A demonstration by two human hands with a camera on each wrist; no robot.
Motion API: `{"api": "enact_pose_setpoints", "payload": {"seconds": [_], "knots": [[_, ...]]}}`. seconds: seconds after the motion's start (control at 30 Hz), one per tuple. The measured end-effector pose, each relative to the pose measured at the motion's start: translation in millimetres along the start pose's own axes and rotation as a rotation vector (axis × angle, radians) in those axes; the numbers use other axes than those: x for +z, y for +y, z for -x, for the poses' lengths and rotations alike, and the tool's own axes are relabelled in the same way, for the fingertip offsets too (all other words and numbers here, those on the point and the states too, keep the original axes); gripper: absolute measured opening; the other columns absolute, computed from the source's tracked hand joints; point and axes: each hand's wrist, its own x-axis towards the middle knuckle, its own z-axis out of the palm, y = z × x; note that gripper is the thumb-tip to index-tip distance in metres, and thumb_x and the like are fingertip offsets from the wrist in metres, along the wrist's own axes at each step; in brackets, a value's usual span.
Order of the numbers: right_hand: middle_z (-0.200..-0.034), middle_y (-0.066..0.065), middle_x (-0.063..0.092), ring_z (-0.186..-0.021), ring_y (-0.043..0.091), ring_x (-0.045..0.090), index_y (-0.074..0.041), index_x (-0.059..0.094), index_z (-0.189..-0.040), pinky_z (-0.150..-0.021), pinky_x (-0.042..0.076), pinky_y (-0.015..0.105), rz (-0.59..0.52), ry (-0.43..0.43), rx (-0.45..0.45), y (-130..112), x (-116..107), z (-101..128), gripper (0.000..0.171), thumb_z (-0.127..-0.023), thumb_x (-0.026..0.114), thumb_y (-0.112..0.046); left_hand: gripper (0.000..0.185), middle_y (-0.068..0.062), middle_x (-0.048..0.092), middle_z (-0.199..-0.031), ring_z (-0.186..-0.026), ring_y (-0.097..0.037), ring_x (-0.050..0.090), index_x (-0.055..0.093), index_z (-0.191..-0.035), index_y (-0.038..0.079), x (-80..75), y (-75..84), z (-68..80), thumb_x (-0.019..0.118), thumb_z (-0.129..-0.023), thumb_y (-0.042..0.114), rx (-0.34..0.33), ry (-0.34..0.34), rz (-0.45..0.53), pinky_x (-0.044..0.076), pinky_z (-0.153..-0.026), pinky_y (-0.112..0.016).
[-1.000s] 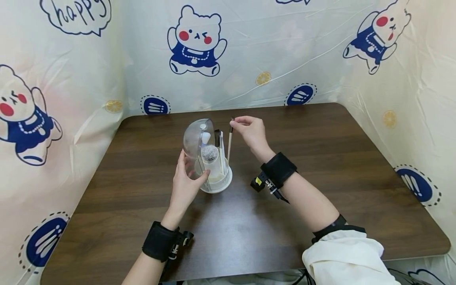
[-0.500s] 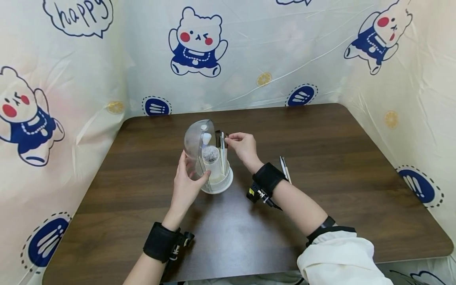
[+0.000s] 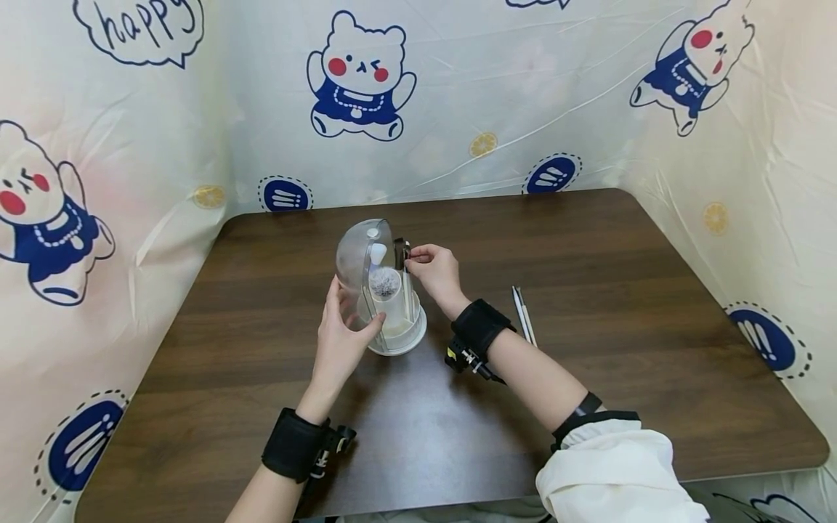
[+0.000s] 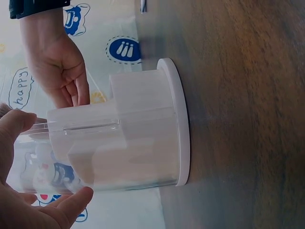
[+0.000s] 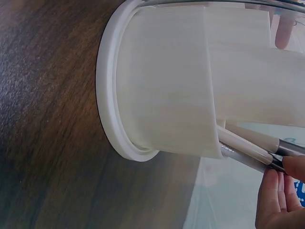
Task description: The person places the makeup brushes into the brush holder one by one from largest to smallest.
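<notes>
I see a white brush holder (image 3: 391,312) with a clear dome lid (image 3: 358,265) standing on the brown worktop (image 3: 588,240), well away from every edge. My left hand (image 3: 340,341) wraps the holder's left side, fingers (image 4: 71,202) curled on the clear lid. My right hand (image 3: 434,272) is just right of the holder, fingers (image 5: 279,191) pinched together on a thin brush (image 5: 248,150) that stands in the holder. Two more thin brushes (image 3: 523,314) lie flat on the worktop, to the right of the holder and apart from it. There is lots of bare worktop all around the holder. Bear curtains (image 3: 366,87) stand behind the holder and at both sides.
</notes>
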Motion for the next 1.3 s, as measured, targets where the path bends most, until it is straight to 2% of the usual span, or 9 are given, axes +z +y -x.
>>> {"api": "enact_pose_setpoints", "payload": {"seconds": [0.37,0.63,0.73,0.97,1.17,1.3], "knots": [[-0.100,0.019,0.071,-0.093,0.027,0.067,0.002,0.068,-0.102,-0.071,0.053,0.020,-0.003,-0.005,-0.006,0.7,5.1,2.0,0.019,-0.085,0.069,-0.007,0.096,-0.017,0.035,-0.147,-0.136,-0.033,0.039,0.012,-0.154,0.018,0.0,-0.5,0.6,0.075,-0.081,0.018,0.004,0.002,0.001,0.043,-0.109,-0.047],[-0.100,0.018,0.070,-0.090,0.024,0.065,0.001,0.069,-0.102,-0.064,0.046,0.013,0.010,-0.018,-0.042,3.0,-2.9,2.3,0.018,-0.088,0.065,-0.011,0.096,-0.017,0.034,-0.148,-0.137,-0.034,0.038,0.012,-0.154,0.019,-0.9,-2.3,1.3,0.075,-0.082,0.018,-0.003,0.001,0.006,0.042,-0.109,-0.047],[-0.099,0.016,0.069,-0.090,0.024,0.063,-0.001,0.069,-0.102,-0.064,0.044,0.014,0.037,-0.008,-0.053,4.9,-12.1,-0.5,0.018,-0.089,0.064,-0.012,0.096,-0.017,0.034,-0.148,-0.137,-0.034,0.038,0.012,-0.154,0.020,-1.0,-2.6,1.4,0.075,-0.081,0.018,-0.003,0.003,0.006,0.043,-0.109,-0.047],[-0.094,0.015,0.068,-0.091,0.035,0.067,0.001,0.069,-0.103,-0.064,0.051,0.016,0.036,-0.021,0.008,11.9,-40.8,-12.1,0.020,-0.090,0.062,-0.012,0.096,-0.017,0.034,-0.148,-0.136,-0.033,0.039,0.012,-0.154,0.017,-1.7,-1.3,0.8,0.075,-0.081,0.019,-0.002,0.014,-0.003,0.043,-0.109,-0.046],[-0.098,0.015,0.068,-0.082,0.022,0.067,0.000,0.068,-0.106,-0.062,0.049,0.015,0.198,-0.033,0.069,15.7,-74.3,-19.7,0.022,-0.091,0.060,-0.013,0.096,-0.017,0.034,-0.148,-0.137,-0.033,0.039,0.012,-0.154,0.018,-1.6,-1.7,0.1,0.075,-0.081,0.019,-0.005,0.006,-0.009,0.043,-0.110,-0.046],[-0.107,0.020,0.068,-0.089,0.028,0.068,0.002,0.066,-0.110,-0.069,0.053,0.024,0.326,-0.066,0.127,21.0,-101.2,-22.1,0.025,-0.091,0.057,-0.011,0.097,-0.017,0.033,-0.149,-0.138,-0.033,0.037,0.011,-0.154,0.018,-1.0,-2.6,0.0,0.075,-0.081,0.019,-0.015,-0.005,-0.001,0.042,-0.110,-0.046]]}}
